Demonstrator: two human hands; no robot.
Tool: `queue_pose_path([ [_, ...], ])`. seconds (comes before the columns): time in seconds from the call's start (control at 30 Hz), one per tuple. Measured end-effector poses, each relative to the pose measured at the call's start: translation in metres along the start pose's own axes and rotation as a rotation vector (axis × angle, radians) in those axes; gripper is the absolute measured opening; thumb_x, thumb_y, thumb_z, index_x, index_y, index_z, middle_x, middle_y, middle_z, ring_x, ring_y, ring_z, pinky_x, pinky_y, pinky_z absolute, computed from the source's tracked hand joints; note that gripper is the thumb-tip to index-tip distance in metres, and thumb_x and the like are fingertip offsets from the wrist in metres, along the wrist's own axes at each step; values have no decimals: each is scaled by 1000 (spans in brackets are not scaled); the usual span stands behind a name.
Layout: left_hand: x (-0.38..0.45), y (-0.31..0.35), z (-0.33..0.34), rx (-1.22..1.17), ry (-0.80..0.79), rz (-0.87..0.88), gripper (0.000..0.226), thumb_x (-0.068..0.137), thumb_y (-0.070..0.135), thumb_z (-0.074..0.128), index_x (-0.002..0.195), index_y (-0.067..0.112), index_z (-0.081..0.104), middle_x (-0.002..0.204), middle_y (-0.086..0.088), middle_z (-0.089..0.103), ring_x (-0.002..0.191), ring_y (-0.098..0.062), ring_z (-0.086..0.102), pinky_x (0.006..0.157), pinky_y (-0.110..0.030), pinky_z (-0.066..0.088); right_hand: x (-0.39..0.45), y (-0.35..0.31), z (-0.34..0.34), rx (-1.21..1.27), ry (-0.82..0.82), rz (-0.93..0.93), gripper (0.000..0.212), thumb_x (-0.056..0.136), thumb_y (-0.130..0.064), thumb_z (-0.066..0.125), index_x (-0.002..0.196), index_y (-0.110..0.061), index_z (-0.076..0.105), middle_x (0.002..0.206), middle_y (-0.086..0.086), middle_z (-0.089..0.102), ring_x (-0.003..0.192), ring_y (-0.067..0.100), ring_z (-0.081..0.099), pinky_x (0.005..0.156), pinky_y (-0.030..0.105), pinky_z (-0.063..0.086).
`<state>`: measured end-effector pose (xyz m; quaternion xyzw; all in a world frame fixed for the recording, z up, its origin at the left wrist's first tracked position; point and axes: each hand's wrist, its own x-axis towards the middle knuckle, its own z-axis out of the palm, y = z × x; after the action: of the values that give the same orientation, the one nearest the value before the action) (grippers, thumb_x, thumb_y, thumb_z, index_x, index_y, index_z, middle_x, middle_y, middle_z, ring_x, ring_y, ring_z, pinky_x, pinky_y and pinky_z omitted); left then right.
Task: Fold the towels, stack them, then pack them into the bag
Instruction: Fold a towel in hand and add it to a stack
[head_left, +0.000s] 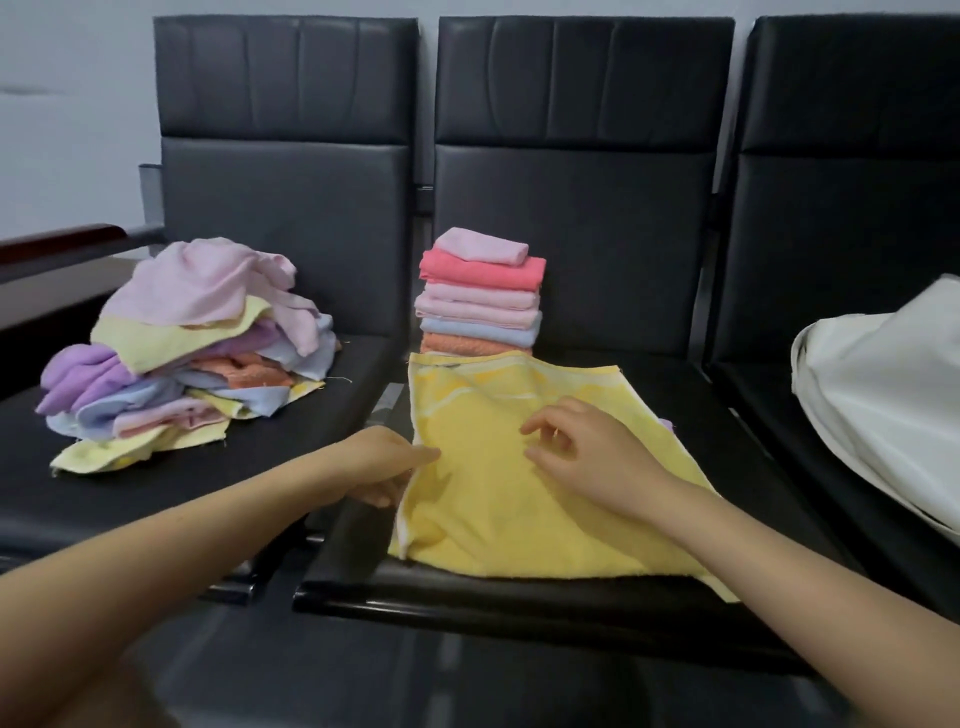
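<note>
The yellow towel (498, 467) is pinched at its edge by the left hand (384, 467), seemingly; the right hand (587, 457), loosely curled, rests on it, hiding the stack's (480, 296) base.

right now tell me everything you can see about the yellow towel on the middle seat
The yellow towel is terry-like cloth with a paler woven pattern and hemmed edges, spread open and slightly rumpled on the middle seat. Its far edge meets the folded stack. The left hand pinches its left edge; the right hand hovers, fingers loosely curled.

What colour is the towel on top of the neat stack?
Light pink folded towel, seen in the head view.
</note>
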<state>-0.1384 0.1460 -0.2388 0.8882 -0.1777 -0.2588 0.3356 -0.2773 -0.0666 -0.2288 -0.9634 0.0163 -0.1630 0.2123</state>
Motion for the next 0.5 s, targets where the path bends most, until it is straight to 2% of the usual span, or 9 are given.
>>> queue_pose_path([
  [0.07, -24, -2, 6, 71, -57, 9, 43, 90, 51, 59, 89, 9, 69, 62, 1, 66, 56, -10, 60, 49, -19, 46, -16, -11, 0, -25, -37, -28, 12, 90, -35, 62, 99, -28, 65, 86, -12, 54, 73, 3, 48, 74, 27, 44],
  [0.13, -42, -6, 12, 118, -98, 12, 37, 88, 49, 63, 84, 12, 66, 62, 1, 67, 52, -9, 60, 47, -18, 45, -30, -21, 2, -76, -96, -41, 13, 90, -41, 60, 91, -29, 64, 76, -14, 53, 71, 5, 50, 71, 27, 44],
  [0.2, -53, -11, 13, 145, -84, 8, 32, 86, 44, 67, 85, 12, 66, 68, -2, 69, 51, -9, 60, 46, -17, 45, -42, -28, 7, -149, -180, -56, 20, 89, -47, 60, 91, -27, 62, 73, -15, 51, 73, 5, 50, 69, 26, 42],
  [0.27, -59, -16, 11, 122, -65, -1, 24, 86, 35, 70, 80, 12, 64, 76, -5, 70, 51, -9, 60, 48, -17, 47, -53, -32, 13, -233, -266, -79, 30, 87, -54, 60, 98, -26, 58, 79, -15, 49, 78, 9, 51, 68, 27, 41],
  [0.4, -66, -21, 10, -173, -70, -16, 14, 88, 11, 68, 77, 6, 61, 73, -11, 68, 64, -14, 68, 63, -23, 57, -65, -32, 22, -311, -323, -111, 47, 84, -61, 60, 114, -26, 50, 94, -17, 40, 84, 8, 43, 69, 26, 34],
  [0.47, -69, -18, 11, -391, -30, 28, 19, 90, 1, 62, 72, 4, 56, 68, -14, 62, 69, -23, 66, 76, -33, 58, -66, -31, 22, -302, -319, -120, 47, 84, -61, 60, 116, -27, 49, 97, -18, 40, 86, 6, 41, 70, 25, 34],
  [0.5, -70, -14, 11, -488, -21, 71, 23, 91, -2, 57, 69, 4, 54, 64, -16, 59, 68, -27, 63, 77, -37, 56, -66, -31, 22, -297, -319, -129, 47, 85, -60, 60, 116, -27, 49, 100, -18, 40, 88, 6, 41, 71, 25, 35],
])
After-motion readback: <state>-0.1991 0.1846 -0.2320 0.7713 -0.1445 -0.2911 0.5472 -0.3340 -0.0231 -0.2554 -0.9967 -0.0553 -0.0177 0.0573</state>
